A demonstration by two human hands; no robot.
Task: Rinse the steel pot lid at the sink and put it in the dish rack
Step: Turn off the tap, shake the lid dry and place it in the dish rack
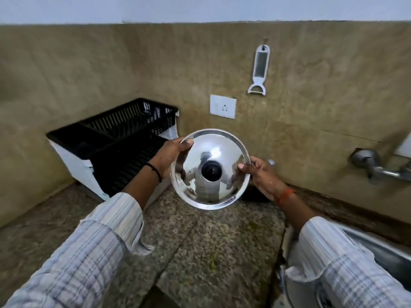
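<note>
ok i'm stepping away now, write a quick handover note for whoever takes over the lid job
Left hand and right hand each grip the rim of the steel lid, held tilted above the counter, knob facing the camera.
Dish rack sits to the left against the wall; sink and tap are to the right.
Done: lid is away from the sink; whether it was rinsed cannot be told.
Left: set it in the rack.

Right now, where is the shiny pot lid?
In the head view, the pot lid is mid-frame, held by its rim between the left hand and right hand, above the counter, just right of the black dish rack.
</note>
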